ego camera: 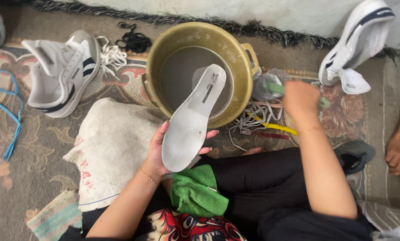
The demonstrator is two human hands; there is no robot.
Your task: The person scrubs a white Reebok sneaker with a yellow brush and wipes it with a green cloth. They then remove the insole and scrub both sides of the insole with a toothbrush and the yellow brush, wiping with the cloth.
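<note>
My left hand point(160, 151) grips a grey-white shoe insole point(192, 121) from below, its toe end reaching over the gold-coloured bucket point(162, 44) of murky grey water. My right hand point(301, 101) is blurred, off to the right of the bucket, closed on a green-handled brush point(276, 87) next to a clear plastic container point(265, 91). A green cloth point(199, 192) lies on my lap just under the insole.
A white sneaker point(61, 71) with dark stripes lies left beside loose white laces point(112, 56) and black laces point(134, 41). Another white sneaker point(356, 40) leans against the wall at right. A white sack point(106, 151), blue lace point(8, 116), tangled laces point(253, 118); another person's hand point(396, 154) far right.
</note>
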